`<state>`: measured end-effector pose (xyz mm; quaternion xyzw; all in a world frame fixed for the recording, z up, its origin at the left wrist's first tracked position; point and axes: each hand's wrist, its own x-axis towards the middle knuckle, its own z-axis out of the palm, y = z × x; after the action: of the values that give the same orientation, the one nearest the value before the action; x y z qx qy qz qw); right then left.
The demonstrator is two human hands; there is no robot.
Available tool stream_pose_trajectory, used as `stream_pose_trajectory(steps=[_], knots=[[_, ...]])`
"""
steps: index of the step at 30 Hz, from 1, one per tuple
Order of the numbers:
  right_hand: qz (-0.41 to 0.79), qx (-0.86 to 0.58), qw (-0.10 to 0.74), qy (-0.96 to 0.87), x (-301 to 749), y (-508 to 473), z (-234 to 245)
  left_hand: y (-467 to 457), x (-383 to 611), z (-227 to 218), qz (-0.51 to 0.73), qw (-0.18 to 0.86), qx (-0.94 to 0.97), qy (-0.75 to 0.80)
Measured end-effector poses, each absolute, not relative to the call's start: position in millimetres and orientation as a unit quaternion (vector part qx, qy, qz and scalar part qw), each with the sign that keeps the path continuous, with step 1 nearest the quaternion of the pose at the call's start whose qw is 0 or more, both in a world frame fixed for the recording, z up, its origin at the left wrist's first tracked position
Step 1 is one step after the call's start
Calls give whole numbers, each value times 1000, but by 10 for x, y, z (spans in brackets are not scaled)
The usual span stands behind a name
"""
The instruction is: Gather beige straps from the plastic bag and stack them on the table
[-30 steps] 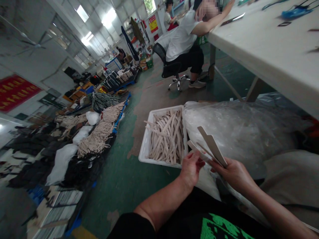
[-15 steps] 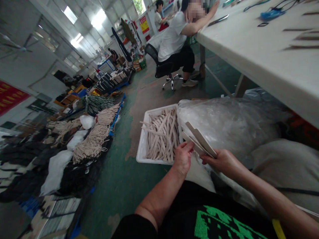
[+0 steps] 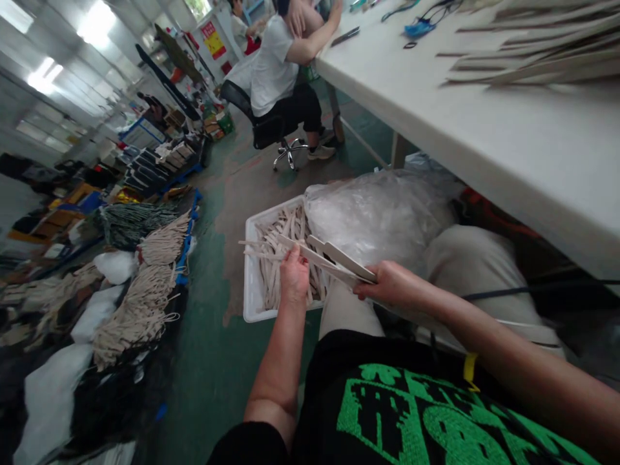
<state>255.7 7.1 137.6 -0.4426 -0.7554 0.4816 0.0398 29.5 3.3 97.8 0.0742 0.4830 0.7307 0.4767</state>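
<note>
My right hand (image 3: 391,284) is closed around a few flat beige strips (image 3: 345,259) at their near ends. The strips fan out toward the left. One longer strip (image 3: 317,259) reaches my left hand (image 3: 294,274), whose fingers are pinched on it near its far end. Below the left hand stands a white plastic bin (image 3: 250,284) filled with a loose pile of similar beige strips (image 3: 270,274); a couple of them stick out over its left rim. My left hand and the held strips cover part of the pile.
Clear plastic wrapping (image 3: 368,210) bulges beside the bin. A white table (image 3: 484,123) on the right carries more strips (image 3: 527,55) and a blue item (image 3: 419,28). A person (image 3: 274,64) sits on an office chair (image 3: 264,132). Bundles (image 3: 135,284) lie along the left.
My left hand has slid left along a strip, away from the right hand, over the bin. The view has swung right, showing more strips on the table.
</note>
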Motion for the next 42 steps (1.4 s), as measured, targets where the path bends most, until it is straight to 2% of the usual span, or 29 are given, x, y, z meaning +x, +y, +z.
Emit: stream_pose_trajectory(steps=[10,15,20,27,33,37,42], knots=[[490,-422,1,-763,2670,17,1345,128,105,999,724,477,51,496],[465,-446,12,-765,2634,-43,1397,108,35,988,712,475,11,518],[443,-476,34,-759,2542,-77,1374,-122,263,874,667,539,40,513],[403,-481,72,-775,2485,-148,1368,-528,823,670,559,698,54,443],[417,-492,90,-759,2576,-154,1457,-387,644,679,605,625,51,490],[479,-472,114,-732,2783,24,1499,-225,382,952,650,571,69,496],[509,-506,194,-669,2979,376,1585,-86,392,1276,689,537,167,457]])
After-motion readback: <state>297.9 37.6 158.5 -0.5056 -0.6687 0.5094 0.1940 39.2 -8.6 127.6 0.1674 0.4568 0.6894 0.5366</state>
